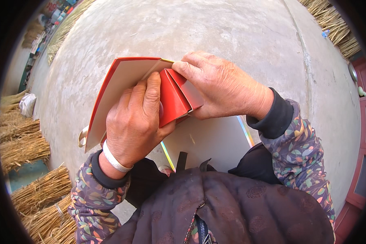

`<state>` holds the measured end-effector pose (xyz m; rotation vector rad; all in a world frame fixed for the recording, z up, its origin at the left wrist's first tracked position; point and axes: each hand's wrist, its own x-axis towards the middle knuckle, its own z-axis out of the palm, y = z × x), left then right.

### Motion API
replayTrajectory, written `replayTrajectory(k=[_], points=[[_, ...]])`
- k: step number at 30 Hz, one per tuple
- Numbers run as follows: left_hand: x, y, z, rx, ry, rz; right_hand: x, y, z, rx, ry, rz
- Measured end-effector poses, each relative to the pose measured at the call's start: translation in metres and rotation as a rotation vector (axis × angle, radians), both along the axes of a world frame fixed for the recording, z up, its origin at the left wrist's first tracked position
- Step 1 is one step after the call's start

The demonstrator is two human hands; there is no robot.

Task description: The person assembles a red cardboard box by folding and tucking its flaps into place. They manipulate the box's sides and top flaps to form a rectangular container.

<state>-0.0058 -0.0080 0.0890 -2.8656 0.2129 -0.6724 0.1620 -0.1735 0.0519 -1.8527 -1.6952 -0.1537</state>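
A red cardboard box (173, 97) is held up in front of me, its wide flap with a pale inner face (116, 87) standing out to the left. My left hand (136, 107) lies over the pale face, fingers pointing up, thumb under the lower edge of the red part. My right hand (219, 83) grips the box's right end, thumb along the upper edge near the fold. A narrow gap shows between two red panels beside the right hand. At the flap's lower left corner hangs a cream ribbon loop (83, 136). The fingertips behind the box are hidden.
Below the box, a pale flat panel (207, 140) with shiny rainbow edges lies near my lap. Bundles of dry straw (24, 142) lie at left, beside a white bag (27, 104). More stalks (329, 24) lie at far right, near red doors (360, 162). Concrete floor (183, 28) spreads beyond.
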Motion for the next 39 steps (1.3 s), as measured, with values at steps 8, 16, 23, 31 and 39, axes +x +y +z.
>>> replayTrajectory(k=[8,16,23,31,39], points=[[0.001,0.009,0.011,-0.010,0.068,-0.098,0.003,0.004,-0.003,0.057,-0.015,0.027],[0.001,0.004,0.016,-0.106,0.143,-0.163,0.003,-0.004,-0.020,0.089,-0.003,0.049],[0.010,0.016,0.027,-0.180,0.204,-0.185,0.012,-0.001,-0.013,0.071,-0.004,0.042],[0.013,0.027,0.036,-0.256,0.343,-0.124,0.013,0.003,-0.010,0.064,0.028,0.028],[0.015,0.034,0.039,-0.236,0.213,-0.226,0.008,0.008,0.001,0.034,0.039,0.007]])
